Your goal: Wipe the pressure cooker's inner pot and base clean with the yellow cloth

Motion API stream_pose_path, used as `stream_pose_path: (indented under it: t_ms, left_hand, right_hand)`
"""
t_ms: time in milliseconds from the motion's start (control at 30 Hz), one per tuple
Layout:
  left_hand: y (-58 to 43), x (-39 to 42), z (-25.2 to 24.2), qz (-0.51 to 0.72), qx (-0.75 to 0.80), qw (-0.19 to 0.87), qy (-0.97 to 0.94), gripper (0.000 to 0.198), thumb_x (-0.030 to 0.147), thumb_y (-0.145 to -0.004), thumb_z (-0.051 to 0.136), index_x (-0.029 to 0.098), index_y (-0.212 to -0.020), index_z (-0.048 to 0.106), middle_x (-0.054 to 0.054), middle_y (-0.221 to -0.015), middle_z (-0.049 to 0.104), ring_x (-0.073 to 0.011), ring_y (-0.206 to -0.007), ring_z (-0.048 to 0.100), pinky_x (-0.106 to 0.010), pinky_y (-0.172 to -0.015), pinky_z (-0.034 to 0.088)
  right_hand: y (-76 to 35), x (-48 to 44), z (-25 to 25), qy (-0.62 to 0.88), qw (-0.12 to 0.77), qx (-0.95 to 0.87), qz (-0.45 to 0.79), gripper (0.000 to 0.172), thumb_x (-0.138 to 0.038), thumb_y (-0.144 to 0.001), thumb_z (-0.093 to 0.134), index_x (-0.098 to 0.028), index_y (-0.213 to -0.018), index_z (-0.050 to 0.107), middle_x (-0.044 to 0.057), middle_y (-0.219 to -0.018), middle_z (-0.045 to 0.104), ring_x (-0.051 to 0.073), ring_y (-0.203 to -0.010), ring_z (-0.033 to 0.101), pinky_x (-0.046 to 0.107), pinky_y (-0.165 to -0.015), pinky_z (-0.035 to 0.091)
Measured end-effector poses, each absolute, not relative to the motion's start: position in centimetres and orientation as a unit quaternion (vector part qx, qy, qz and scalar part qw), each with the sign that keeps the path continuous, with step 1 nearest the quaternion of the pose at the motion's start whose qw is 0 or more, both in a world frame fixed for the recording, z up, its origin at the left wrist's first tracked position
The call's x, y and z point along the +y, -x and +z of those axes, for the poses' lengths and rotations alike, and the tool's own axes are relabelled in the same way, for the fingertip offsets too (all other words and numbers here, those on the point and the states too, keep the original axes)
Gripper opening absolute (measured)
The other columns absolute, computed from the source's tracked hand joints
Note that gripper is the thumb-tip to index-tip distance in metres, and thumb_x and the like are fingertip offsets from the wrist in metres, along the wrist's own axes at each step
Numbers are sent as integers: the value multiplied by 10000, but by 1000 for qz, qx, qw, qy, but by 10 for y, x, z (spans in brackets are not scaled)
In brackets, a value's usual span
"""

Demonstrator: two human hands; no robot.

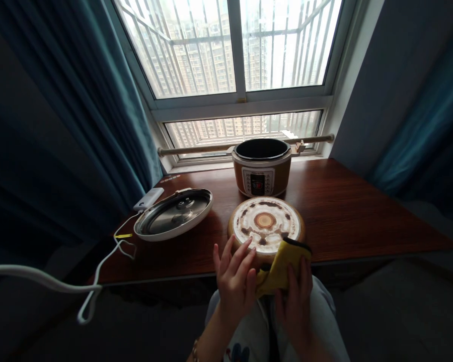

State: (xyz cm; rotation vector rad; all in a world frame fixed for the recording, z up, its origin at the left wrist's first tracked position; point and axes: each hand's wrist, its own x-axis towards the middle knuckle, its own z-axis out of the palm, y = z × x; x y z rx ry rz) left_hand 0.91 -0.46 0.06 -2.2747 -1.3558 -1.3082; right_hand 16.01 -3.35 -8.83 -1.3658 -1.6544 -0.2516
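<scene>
In the head view an upturned round pot (266,208) with a brown-gold side lies on the table's near edge. Its pale base carries brown stains around a ringed centre. My left hand (236,281) has its fingers spread, with the tips at the pot's near left rim. A yellow cloth (289,261) with a dark edge is in my right hand (297,296), against the pot's near right side. Behind the pot stands a brown and white electric cooker (262,176), its top uncovered and its inside dark. Its round lid (175,216) lies inner side up to the left.
A white power strip (148,199) lies beyond the lid on the reddish wooden table (335,206). Its white cable (101,271) hangs over the front left edge, near a yellow tag (124,236). Blue curtains (79,90) flank the barred window (196,50).
</scene>
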Motion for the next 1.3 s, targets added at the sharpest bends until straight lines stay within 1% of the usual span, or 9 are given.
stream_pose_path:
  t_ms: [133,267,433,567,700,800,900,1133,1300]
  left_hand:
    - [-14,-6,2,-445,-487,87,747,287,213,-835,408,215,-1018,629,-73,-1174,578,-280,-1272,316,-578,-1051,96]
    - [-19,-5,14,-466,-491,74,732,263,224,-835,402,230,-904,656,-55,-1013,627,-259,-1173,405,-569,-1050,78]
    - [-19,-4,18,-486,-487,53,724,239,192,-823,404,225,-776,636,-24,-866,642,-228,-1057,473,-554,-1054,76]
    - [-19,-5,16,-484,-483,45,728,222,183,-818,411,223,-767,623,-17,-846,640,-225,-1050,478,-548,-1056,80]
    - [-21,-7,19,-494,-493,48,714,267,183,-819,395,239,-884,648,-19,-878,651,-223,-1038,484,-549,-1055,77]
    - [-21,-7,20,-492,-491,44,718,279,191,-824,404,252,-935,653,-16,-901,659,-224,-1044,482,-550,-1054,70]
    - [-19,-7,18,-483,-490,38,725,285,197,-829,411,263,-965,653,-14,-921,661,-225,-1060,478,-550,-1055,60]
    - [-19,-8,15,-490,-490,39,720,290,176,-831,413,257,-978,648,-11,-935,665,-216,-1061,480,-550,-1057,56]
    - [-16,-8,10,-462,-493,48,736,316,162,-832,398,258,-1022,632,-19,-971,656,-217,-1085,470,-550,-1056,60]
  right_hand:
    - [-161,-21,-68,553,517,-649,-75,556,-302,-885,357,-135,-1392,201,190,-1448,165,374,-1317,163,660,-936,281]
    - [-169,-3,-31,515,516,-681,-78,457,-240,-886,348,-130,-1328,319,155,-1335,405,310,-1295,262,605,-1006,215]
    - [-176,22,26,480,389,-785,-40,286,-189,-873,414,-187,-1124,552,55,-1146,600,232,-1154,468,483,-1041,251]
    - [-177,48,51,429,300,-852,18,271,-222,-865,460,-228,-1095,602,23,-1128,619,207,-1105,511,415,-992,347]
    - [-189,95,49,425,285,-859,36,272,-226,-843,492,-232,-1079,626,37,-1126,622,212,-1110,514,411,-983,357]
    - [-209,134,41,480,312,-814,97,277,-248,-838,483,-218,-1066,638,50,-1129,620,229,-1059,550,413,-940,392]
    - [-227,157,32,507,363,-750,221,308,-329,-851,453,-204,-1056,645,48,-1016,668,213,-917,613,368,-832,459]
    - [-242,137,8,461,558,-525,447,459,-486,-727,591,-128,-1009,651,67,-861,686,185,-703,616,262,-583,473]
    - [-241,87,-29,494,653,-389,423,434,-468,-733,611,-131,-1007,617,62,-820,679,176,-647,611,236,-517,453]
